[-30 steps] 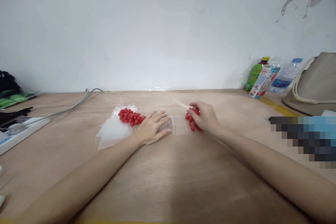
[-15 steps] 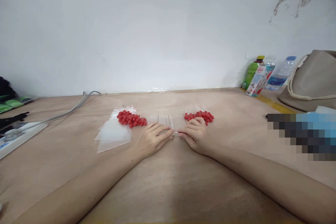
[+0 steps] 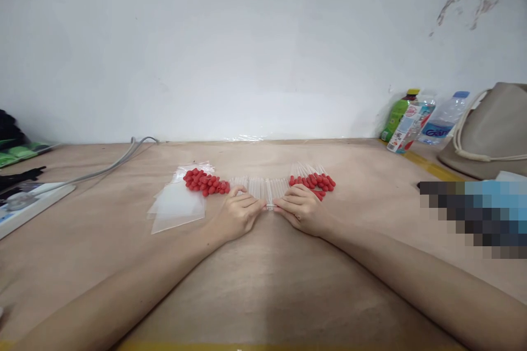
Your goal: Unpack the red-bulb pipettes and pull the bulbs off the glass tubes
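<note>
A row of clear thin tubes (image 3: 263, 186) lies across the middle of the wooden table (image 3: 263, 285). My left hand (image 3: 237, 213) and my right hand (image 3: 302, 209) meet at the row's near edge, fingers curled and pressed on the tube ends. A pile of small red caps (image 3: 205, 182) sits just left of the tubes. A second heap of red caps (image 3: 315, 181) lies behind my right hand, with more clear tubes beside it. Clear plastic bags (image 3: 177, 205) are spread under and beside the left pile.
Drink bottles (image 3: 405, 120) stand at the wall on the right, next to a beige bag (image 3: 492, 131). A grey cable (image 3: 111, 167) runs to a white power strip (image 3: 28, 205) at the left. Green and black items lie at the far left edge.
My right hand left the red caps and came down to the tubes' near edge. My left hand drew back from on top of the tubes. Both hands now curl together there.
</note>
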The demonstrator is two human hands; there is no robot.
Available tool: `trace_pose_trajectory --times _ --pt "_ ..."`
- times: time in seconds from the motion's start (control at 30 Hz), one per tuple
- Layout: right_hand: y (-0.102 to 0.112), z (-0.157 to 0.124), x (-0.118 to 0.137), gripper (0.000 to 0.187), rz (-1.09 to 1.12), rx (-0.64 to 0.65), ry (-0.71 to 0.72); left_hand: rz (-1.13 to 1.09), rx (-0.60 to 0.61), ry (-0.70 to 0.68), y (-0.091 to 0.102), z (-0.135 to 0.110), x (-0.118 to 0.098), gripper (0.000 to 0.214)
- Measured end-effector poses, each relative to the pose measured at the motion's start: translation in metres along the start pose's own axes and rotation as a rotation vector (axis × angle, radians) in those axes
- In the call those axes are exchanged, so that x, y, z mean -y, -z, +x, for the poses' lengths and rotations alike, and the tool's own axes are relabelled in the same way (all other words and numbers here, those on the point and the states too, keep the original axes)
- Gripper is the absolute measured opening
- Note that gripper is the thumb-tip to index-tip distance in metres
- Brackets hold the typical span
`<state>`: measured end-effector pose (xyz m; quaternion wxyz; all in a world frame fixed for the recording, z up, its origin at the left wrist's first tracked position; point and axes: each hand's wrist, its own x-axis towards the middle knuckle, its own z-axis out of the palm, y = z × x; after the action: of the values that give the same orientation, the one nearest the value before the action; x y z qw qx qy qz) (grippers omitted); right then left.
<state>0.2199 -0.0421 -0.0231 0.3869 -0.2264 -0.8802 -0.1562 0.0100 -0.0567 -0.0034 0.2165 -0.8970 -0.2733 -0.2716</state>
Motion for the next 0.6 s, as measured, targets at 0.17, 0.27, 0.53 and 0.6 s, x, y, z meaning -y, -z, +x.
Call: trace_pose_trajectory --times 0.17,0.27,0.53,0.6 --pt "0.0026 0.0012 0.0005 0.014 -0.007 -0.083 0.074 -0.044 -0.022 -0.01 0.0011 -0.0004 -0.0001 0.017" --pt "0.0033 0.0011 -0.0002 0.012 -0.02 -0.121 0.111 -0.062 -0.028 -0.007 -0.0004 -0.0018 0.0006 0.016" --pt "0.0053 -0.0035 -0.0024 0.012 -0.042 -0.168 0.163 -0.103 -0.059 -0.001 -0.004 -0.0079 0.0026 0.012" --pt "0.0056 -0.0033 -0.0018 0.013 -0.034 -0.178 0.165 -0.101 -0.083 -0.011 -0.003 -0.007 0.0018 0.012"
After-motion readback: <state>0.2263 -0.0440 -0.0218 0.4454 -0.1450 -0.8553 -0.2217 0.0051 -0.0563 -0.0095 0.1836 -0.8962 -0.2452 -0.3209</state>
